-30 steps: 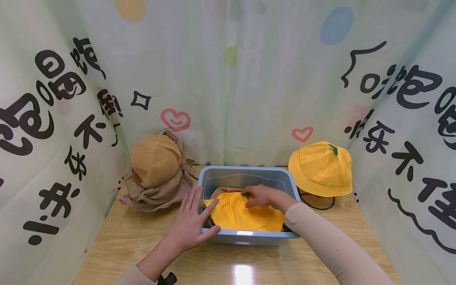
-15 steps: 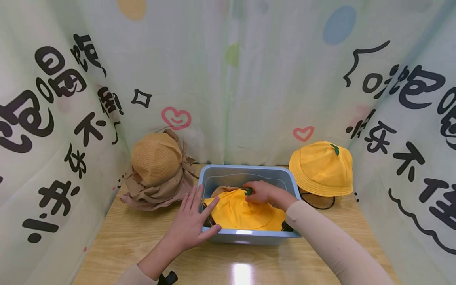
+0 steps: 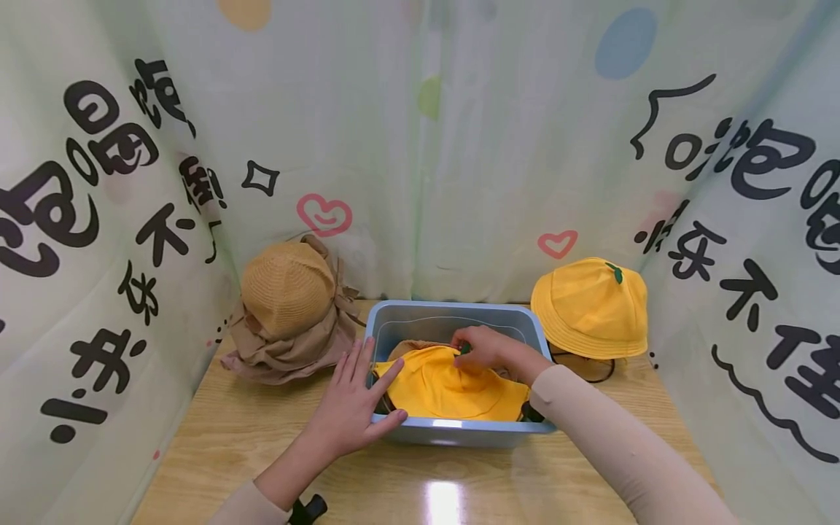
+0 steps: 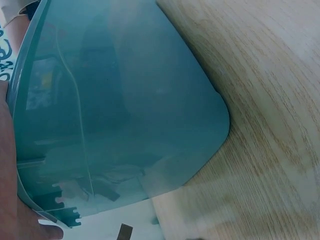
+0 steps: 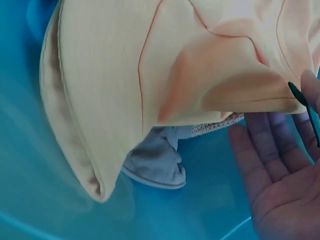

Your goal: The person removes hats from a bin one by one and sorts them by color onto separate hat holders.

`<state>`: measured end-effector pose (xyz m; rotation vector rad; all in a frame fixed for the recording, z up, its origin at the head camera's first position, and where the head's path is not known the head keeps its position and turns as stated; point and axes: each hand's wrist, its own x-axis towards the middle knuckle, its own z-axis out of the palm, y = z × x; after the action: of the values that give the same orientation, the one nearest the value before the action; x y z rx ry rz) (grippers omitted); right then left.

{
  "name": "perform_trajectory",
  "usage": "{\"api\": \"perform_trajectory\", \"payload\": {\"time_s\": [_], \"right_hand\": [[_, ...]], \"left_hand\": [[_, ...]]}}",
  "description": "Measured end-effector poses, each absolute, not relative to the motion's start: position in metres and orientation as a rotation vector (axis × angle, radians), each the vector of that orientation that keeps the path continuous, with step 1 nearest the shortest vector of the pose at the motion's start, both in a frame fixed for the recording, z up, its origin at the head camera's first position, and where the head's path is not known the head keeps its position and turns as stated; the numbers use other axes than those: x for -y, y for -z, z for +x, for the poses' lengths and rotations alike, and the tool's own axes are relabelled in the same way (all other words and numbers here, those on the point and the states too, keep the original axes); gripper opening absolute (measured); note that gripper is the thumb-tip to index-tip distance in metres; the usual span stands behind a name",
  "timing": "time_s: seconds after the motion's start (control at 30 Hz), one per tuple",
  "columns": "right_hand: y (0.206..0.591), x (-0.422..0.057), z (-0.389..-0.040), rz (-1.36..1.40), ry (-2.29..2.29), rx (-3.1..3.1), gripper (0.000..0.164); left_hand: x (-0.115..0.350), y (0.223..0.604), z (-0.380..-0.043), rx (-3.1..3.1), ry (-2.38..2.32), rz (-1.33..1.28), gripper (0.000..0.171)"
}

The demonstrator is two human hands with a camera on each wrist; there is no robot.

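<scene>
A yellow bucket hat (image 3: 446, 390) with a green leaf tab lies in the blue plastic bin (image 3: 453, 436). My right hand (image 3: 491, 350) pinches it by the crown, close to the leaf. In the right wrist view, thumb and fingers of the right hand (image 5: 280, 195) meet at the edge of the folded cloth. Beneath that hat, a strip of tan woven hat (image 3: 415, 345) shows; the rest is covered. My left hand (image 3: 351, 405) rests with straight, spread fingers on the bin's left front corner. The left wrist view mostly holds the bin's outer wall (image 4: 125, 100).
A tan straw hat (image 3: 286, 288) with brown cloth stands left of the bin on the wooden table (image 3: 354, 488). Another yellow hat (image 3: 589, 310) with a dark cord stands to the right. A printed curtain (image 3: 485, 146) hangs behind and along both sides.
My right hand has closed on the crown near the leaf and risen slightly, drawing the yellow hat's cloth up a little. The left hand keeps its place on the bin.
</scene>
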<state>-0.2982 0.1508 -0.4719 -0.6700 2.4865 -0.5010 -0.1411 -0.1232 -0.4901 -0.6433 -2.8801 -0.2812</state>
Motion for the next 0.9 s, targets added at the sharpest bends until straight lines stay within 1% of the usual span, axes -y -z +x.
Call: {"api": "perform_trajectory", "payload": {"time_s": [0.13, 0.33, 0.5, 0.57, 0.77, 0.9], "right_hand": [[0.466, -0.151, -0.297, -0.723, 0.431, -2.544, 0.014], [0.458, -0.149, -0.296, -0.737, 0.447, -2.583, 0.025], [0.453, -0.148, -0.298, -0.712, 0.485, -2.585, 0.028], [0.45, -0.149, -0.299, -0.731, 0.487, -2.593, 0.026], [0.431, -0.153, -0.3, -0.878, 0.519, -2.655, 0.012], [0.413, -0.157, -0.299, -0.888, 0.58, -2.661, 0.013]], "left_hand": [[0.123, 0.49, -0.141, 2.891, 0.29, -0.639, 0.076], [0.124, 0.491, -0.141, 2.876, 0.316, -0.634, 0.077], [0.124, 0.492, -0.142, 2.881, 0.318, -0.638, 0.077], [0.124, 0.492, -0.142, 2.88, 0.323, -0.643, 0.077], [0.124, 0.491, -0.142, 2.874, 0.31, -0.655, 0.075], [0.125, 0.491, -0.142, 2.875, 0.304, -0.659, 0.075]]}}
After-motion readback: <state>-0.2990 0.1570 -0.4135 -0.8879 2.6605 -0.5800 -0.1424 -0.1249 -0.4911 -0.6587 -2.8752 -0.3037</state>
